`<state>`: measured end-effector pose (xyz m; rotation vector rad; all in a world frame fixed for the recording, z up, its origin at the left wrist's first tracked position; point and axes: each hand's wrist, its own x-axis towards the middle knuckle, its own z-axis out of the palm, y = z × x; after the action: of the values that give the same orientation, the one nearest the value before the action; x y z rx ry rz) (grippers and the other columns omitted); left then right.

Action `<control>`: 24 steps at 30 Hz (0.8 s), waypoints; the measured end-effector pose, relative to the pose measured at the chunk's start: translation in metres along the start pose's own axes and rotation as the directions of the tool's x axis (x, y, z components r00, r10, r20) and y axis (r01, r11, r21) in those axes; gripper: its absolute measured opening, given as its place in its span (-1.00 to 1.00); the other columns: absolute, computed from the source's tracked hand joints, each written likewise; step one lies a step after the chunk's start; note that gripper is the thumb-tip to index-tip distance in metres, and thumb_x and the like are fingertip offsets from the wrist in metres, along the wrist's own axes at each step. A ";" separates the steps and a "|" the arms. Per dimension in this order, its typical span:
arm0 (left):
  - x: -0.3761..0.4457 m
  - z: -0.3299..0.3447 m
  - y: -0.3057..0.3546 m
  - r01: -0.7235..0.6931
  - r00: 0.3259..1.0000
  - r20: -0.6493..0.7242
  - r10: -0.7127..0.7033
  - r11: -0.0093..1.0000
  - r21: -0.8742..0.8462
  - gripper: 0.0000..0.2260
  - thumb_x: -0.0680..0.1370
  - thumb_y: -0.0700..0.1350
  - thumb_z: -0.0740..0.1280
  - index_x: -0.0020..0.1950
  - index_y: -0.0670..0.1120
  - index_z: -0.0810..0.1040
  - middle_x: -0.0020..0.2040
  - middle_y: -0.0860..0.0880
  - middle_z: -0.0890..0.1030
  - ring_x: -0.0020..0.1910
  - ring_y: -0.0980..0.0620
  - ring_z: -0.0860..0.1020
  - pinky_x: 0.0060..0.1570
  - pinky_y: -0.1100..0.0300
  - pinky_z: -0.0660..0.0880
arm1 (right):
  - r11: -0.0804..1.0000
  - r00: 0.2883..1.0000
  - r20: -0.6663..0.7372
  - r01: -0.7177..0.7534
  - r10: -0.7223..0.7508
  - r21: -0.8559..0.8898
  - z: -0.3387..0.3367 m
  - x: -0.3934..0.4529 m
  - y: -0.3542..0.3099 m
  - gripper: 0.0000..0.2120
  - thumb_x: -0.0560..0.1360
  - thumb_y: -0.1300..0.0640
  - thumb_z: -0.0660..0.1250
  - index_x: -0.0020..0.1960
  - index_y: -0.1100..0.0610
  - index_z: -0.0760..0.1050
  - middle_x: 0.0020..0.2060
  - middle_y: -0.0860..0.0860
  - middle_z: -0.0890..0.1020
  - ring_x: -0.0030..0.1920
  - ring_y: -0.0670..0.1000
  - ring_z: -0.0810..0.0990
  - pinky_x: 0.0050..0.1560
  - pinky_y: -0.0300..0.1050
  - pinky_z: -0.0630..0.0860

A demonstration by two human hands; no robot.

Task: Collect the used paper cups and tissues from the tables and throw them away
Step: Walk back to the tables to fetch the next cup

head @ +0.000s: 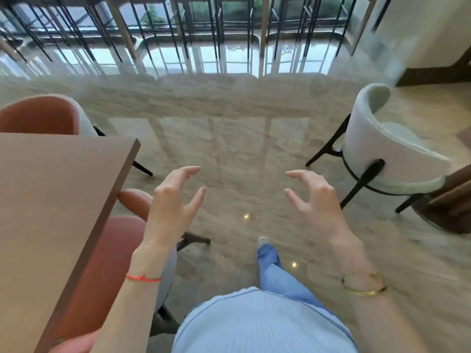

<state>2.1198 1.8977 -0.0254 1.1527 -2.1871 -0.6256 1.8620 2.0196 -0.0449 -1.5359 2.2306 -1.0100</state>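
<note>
My left hand (173,202) and my right hand (314,200) are raised in front of me over the floor, palms facing each other, fingers loosely curved, and neither holds anything. No paper cup or tissue is in view. A brown wooden table (51,200) stands at my left, and the part of its top that shows is bare. My left hand hovers just to the right of the table's corner, apart from it.
Two terracotta chairs (107,271) (38,114) stand at the left table. A white chair (382,154) stands at the right beside a dark wooden table edge (453,197). Glossy marble floor (242,149) lies ahead, with railings and windows (204,34) beyond. The image is blurred by motion.
</note>
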 end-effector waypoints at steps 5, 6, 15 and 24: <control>0.122 0.038 0.002 0.035 0.999 -0.032 -0.035 0.999 -0.002 -0.63 0.50 -0.14 0.44 0.30 -0.08 0.53 0.17 0.06 0.58 0.17 0.20 0.51 0.22 0.46 0.33 | 0.998 0.998 0.011 0.057 -0.057 0.009 -0.016 0.140 0.031 -0.68 0.49 0.13 0.40 0.23 0.07 0.51 0.14 -0.06 0.59 0.22 -0.08 0.48 0.23 -0.29 0.31; 0.145 0.043 0.002 0.043 0.998 -0.045 -0.043 0.999 -0.004 -0.64 0.50 -0.14 0.44 0.30 -0.08 0.53 0.17 0.06 0.58 0.17 0.21 0.50 0.21 0.45 0.34 | 0.998 0.997 0.017 0.070 -0.070 0.010 -0.017 0.167 0.036 -0.68 0.49 0.13 0.40 0.24 0.07 0.51 0.14 -0.06 0.59 0.21 -0.09 0.48 0.23 -0.28 0.32; 0.310 0.071 -0.038 0.174 0.976 -0.129 -0.177 0.984 -0.031 -0.65 0.50 -0.18 0.43 0.28 -0.10 0.54 0.17 0.03 0.60 0.19 0.14 0.52 0.20 0.35 0.37 | 0.991 0.985 0.112 0.131 -0.132 0.015 0.014 0.379 0.059 -0.69 0.50 0.13 0.39 0.23 0.06 0.51 0.14 -0.06 0.58 0.23 -0.07 0.48 0.24 -0.29 0.32; 0.502 0.076 -0.140 0.199 0.964 -0.185 -0.191 0.980 0.023 -0.65 0.48 -0.18 0.45 0.27 -0.08 0.54 0.14 0.04 0.60 0.15 0.13 0.55 0.18 0.36 0.37 | 0.979 0.966 0.161 0.195 -0.202 0.057 0.097 0.590 0.045 -0.70 0.49 0.12 0.40 0.22 0.06 0.52 0.13 -0.06 0.59 0.21 -0.06 0.49 0.24 -0.23 0.37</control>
<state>1.9193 1.4112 -0.0310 1.4024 -1.9561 -0.5345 1.6396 1.4626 -0.0429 -1.7833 1.9640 -0.9350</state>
